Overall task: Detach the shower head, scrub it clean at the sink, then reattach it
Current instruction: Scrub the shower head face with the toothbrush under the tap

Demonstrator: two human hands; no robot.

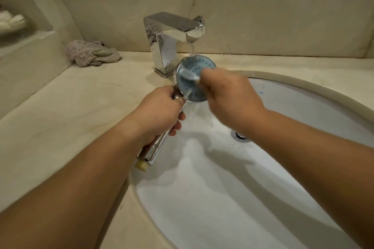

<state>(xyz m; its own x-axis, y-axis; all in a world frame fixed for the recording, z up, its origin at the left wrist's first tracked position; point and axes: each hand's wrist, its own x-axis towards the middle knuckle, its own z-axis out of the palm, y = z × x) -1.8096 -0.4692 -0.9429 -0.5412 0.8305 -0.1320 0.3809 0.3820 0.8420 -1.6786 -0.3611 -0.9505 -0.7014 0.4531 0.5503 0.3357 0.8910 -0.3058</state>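
One chrome faucet (174,30) is standing at the back of the beige stone counter (66,107), and a thin stream of water (192,47) is running from its spout onto the top edge of the shower head (195,79). The shower head is hanging over the back-left part of the white sink (273,178), its blue spray face tilted up toward the camera, its chrome handle angling down and left over the sink's rim. The left hand (162,113) is wrapping that handle, fingers closed round it, with the pale threaded end sticking out below the palm. The right hand (230,99) is pinching a small white brush (189,75), fingers pressed together on its stem; the bristle end is lying across the blue face, blurred. The right hand is covering the right part of the face. Inside the basin, one chrome drain (240,135) is peeking out just beyond the right wrist, and water is falling from the shower head's lower rim into the bowl. On the counter to the left of the faucet, one crumpled grey cloth (91,53) is lying well apart from the hands. Far left, a recessed ledge is holding something pale and blurred (12,21); I cannot tell what.
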